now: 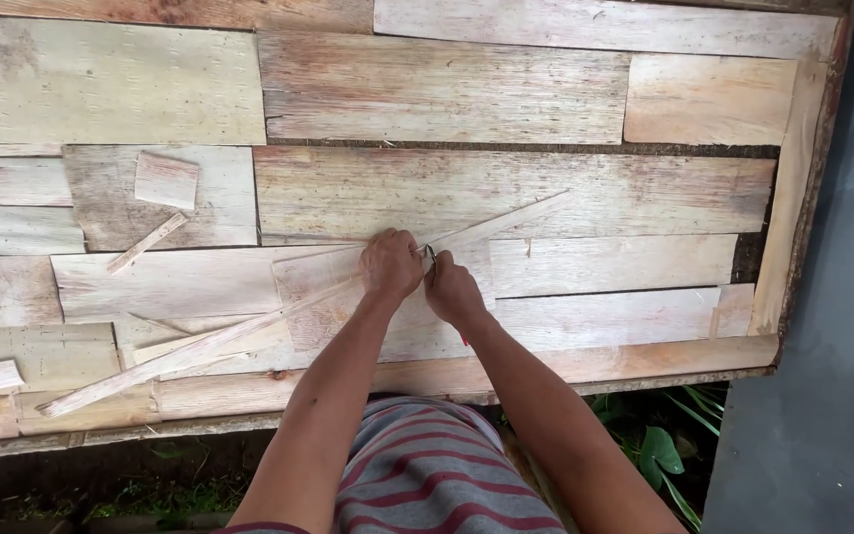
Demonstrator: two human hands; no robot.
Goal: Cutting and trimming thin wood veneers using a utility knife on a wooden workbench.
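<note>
The long thin pale wooden strip lies diagonally on the patchwork plank counter, running from 8 o'clock to 2 o'clock. The left hand presses closed on it mid-length; the right hand is clamped on a small metal tool touching it. The strip looks light, springy and splintery; best held near the hands. 2 loose offcuts lie at 10 o'clock. No containers show.

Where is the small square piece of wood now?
In the head view, the small square piece lies upper left on the wooden panel, far left of both hands.
</note>
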